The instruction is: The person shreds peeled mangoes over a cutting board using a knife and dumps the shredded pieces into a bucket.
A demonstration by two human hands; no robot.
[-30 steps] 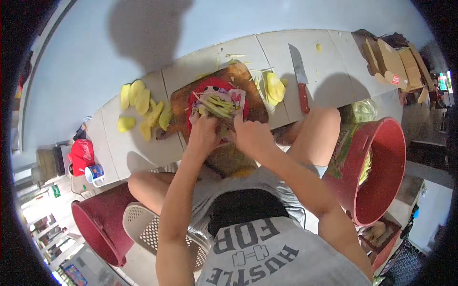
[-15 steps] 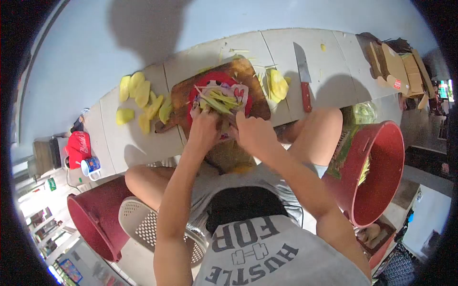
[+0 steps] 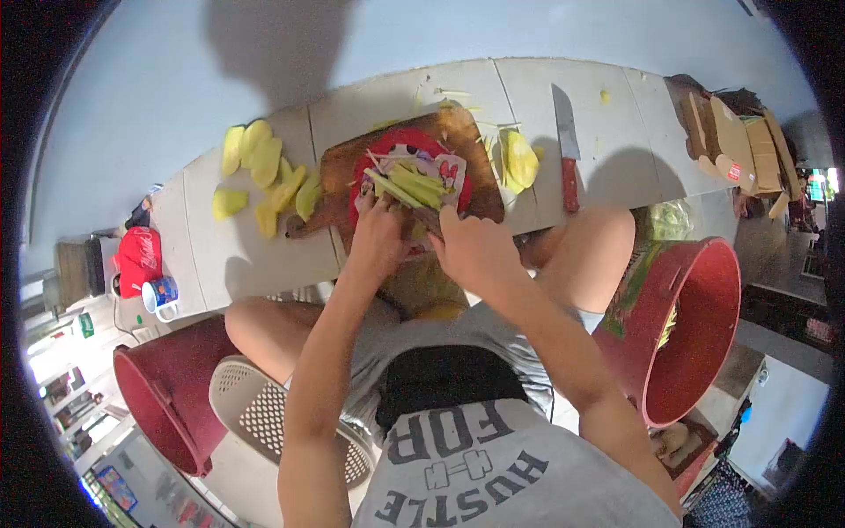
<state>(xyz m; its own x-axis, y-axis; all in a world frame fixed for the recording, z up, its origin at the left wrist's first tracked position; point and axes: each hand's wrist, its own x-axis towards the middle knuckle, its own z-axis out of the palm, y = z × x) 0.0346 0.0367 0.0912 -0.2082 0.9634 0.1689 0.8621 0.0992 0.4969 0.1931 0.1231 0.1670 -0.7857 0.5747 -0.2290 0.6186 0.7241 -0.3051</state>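
Pale green strips [image 3: 409,183], apparently unripe mango, lie heaped on a red plate with a cartoon print [image 3: 462,189]. The plate rests on a wooden cutting board [image 3: 339,176]. My left hand [image 3: 378,238] is closed at the heap's near left side; its fingertips and whatever they grip are partly hidden. My right hand [image 3: 475,251] is closed beside it, with a narrow greyish blade [image 3: 429,220], seemingly a knife, showing at its fingers. Peeled yellow-green slices [image 3: 264,163] lie left of the board, and more slices [image 3: 519,161] lie right of it.
A red-handled knife [image 3: 569,167] lies on the tiled surface [image 3: 616,114] to the right. Cardboard boxes [image 3: 735,141] stand at the far right end. Red bins [image 3: 704,352] flank my legs. A mug [image 3: 161,295] and a perforated light basket [image 3: 255,405] are at the left.
The whole view has shifted slightly. Both hands stay at the heap, and the strips on the plate lie a little differently.
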